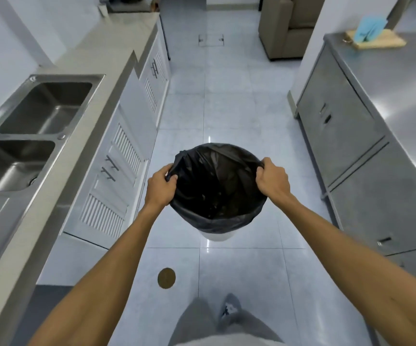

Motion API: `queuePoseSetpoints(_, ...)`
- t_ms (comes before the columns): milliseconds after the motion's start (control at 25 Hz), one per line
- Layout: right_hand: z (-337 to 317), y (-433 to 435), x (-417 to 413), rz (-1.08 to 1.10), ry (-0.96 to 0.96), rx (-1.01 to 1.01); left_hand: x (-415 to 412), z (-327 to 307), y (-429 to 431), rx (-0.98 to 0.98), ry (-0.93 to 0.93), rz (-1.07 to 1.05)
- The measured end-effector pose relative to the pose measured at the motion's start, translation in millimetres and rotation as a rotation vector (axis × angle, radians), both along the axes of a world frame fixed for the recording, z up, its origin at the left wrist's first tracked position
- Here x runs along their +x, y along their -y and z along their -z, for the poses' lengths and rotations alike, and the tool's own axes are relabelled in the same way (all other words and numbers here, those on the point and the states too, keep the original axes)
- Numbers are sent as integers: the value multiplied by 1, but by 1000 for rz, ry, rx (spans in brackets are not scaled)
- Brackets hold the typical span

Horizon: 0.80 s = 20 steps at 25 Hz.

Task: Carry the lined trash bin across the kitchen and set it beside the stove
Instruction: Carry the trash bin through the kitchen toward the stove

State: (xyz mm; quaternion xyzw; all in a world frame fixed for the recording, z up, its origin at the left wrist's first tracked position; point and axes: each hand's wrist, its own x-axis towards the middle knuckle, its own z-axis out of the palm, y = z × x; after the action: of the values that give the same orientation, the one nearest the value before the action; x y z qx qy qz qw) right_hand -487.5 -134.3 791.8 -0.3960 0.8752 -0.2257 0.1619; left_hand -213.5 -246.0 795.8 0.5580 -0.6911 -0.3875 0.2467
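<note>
Knees and lap: grey trousers (223, 320) at the bottom edge, nearest the camera, above the tiled floor (226, 108).
Bin: a white trash bin (217, 236) with a black liner (216, 181) folded over its rim, held out in front of the body over the middle of the aisle; whether its base is touching the floor I cannot tell, as only a sliver of white shows under the liner.
Left hand: left hand (160, 187) closed on the left side of the rim, fingers pinching bunched liner there.
Right hand: right hand (273, 182) closed on the right side of the rim, thumb and fingers clamped over the liner edge.
Key relation: the hands sit opposite each other across the mouth, so the bin hangs upright below and between them, its long axis straight down; neither hand is clearly nearer.
Left of aisle: counter (107, 46) with a double steel sink (30, 136) and white cabinet doors (117, 171).
Right of aisle: steel cabinet (351, 136), with a board (376, 41) on its far end.
Floor near: round brown drain cover (166, 277), left of the feet.
Stove: not in view, so the set-down spot cannot be judged yet.
Risk: probably the liner slipping off the rim if it alone takes the weight.
</note>
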Motion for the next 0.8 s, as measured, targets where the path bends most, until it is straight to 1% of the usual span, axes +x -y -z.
queuePoseSetpoints(120,-6,43,-30,-2,45,-72,-26,0,38,15,-80,-49)
queuePoseSetpoints(280,-10,113,-68,14,101,-154,-63,-4,98,6,-135,-105)
queuePoseSetpoints(520,-22,244,-119,49,167,-168,-121,-8,232,12,-140,-215)
queuePoseSetpoints(800,-21,394,-171,133,215,-185,-181,-16,394,26,-144,-189)
